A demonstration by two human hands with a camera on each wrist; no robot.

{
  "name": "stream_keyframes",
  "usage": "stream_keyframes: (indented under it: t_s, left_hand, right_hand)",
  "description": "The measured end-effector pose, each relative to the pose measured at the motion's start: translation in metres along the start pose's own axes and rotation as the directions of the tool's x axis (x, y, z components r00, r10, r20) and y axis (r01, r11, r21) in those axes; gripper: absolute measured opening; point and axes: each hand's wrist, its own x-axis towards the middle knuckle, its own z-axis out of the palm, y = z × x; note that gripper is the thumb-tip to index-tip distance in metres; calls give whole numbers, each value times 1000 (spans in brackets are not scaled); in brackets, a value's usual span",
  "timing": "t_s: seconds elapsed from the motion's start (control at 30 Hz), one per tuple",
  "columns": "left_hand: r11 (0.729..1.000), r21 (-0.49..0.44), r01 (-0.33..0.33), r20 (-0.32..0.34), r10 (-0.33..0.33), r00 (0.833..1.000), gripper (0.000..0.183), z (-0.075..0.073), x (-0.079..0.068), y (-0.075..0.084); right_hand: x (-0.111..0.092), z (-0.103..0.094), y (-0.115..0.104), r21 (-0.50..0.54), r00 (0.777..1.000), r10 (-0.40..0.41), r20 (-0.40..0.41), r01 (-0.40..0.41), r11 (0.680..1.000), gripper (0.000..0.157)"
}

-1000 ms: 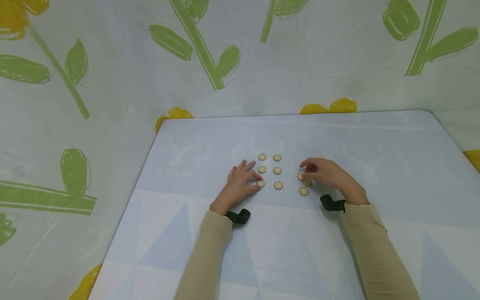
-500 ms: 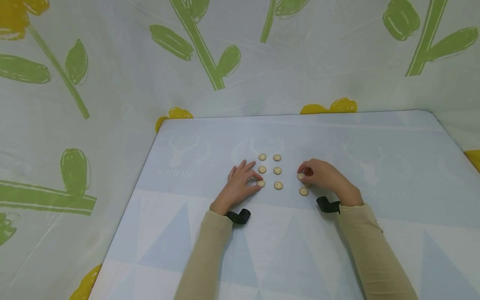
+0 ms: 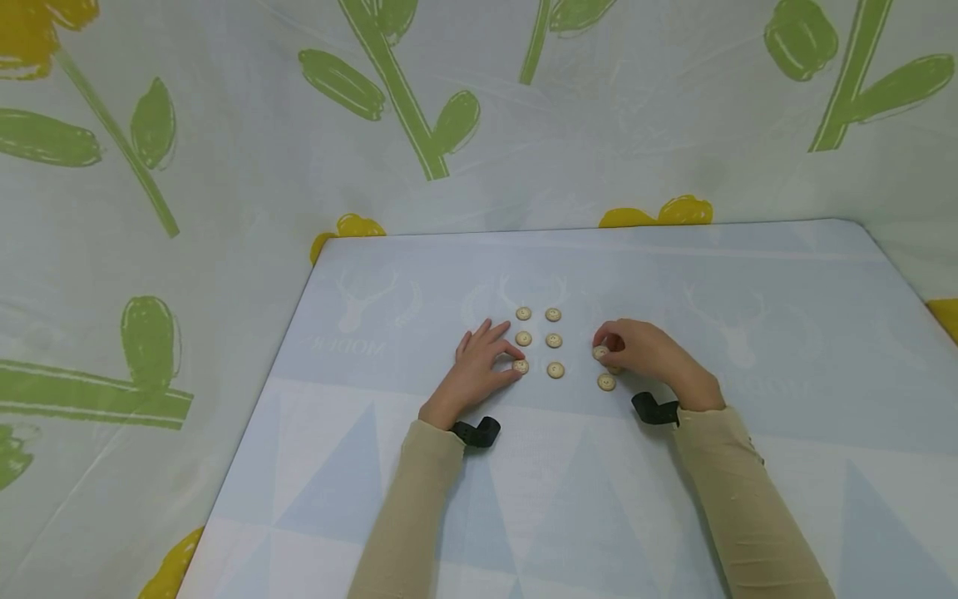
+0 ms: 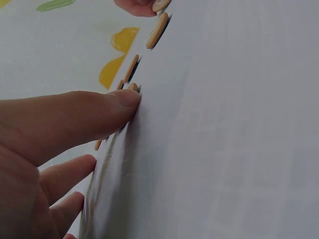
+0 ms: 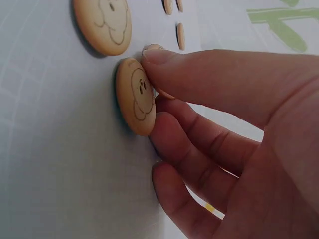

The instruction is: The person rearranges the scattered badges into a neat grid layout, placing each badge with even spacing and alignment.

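In the head view my left hand [image 3: 473,370] pinches a round wooden button [image 3: 520,367] lying on the cloth at the near left of two columns of buttons. The left wrist view has the thumb [image 4: 117,102] covering most of that button. My right hand [image 3: 653,356] holds another wooden button [image 3: 599,353] between thumb and index finger. Close under the right hand is a button with a line-drawn face [image 5: 135,97], best seen in the right wrist view. Just nearer lies one more button [image 3: 606,382].
Several matching buttons stand in rows between the hands, among them a far-right button [image 3: 553,314] and a near-right button [image 3: 555,370]. A pale blue and white patterned cloth covers the table [image 3: 419,291]. Behind it hangs a sheet [image 3: 524,150] printed with green stems.
My right hand has shifted slightly left, and its thumb and index finger have come together on the button there. The left hand and the rows of buttons stay in place.
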Motion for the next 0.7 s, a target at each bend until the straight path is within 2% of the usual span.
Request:
stream_keyframes:
  t_s: [0.37, 0.7]
  left_hand:
    - [1000, 5, 7, 1, -7, 1000, 17, 0, 0, 0]
    - [1000, -7, -5, -4, 5, 1000, 17, -1, -1, 1]
  right_hand:
    - [1, 0, 4, 48, 999, 38, 19, -39, 998, 21]
    - [1, 0, 15, 139, 999, 20, -37, -15, 990, 22]
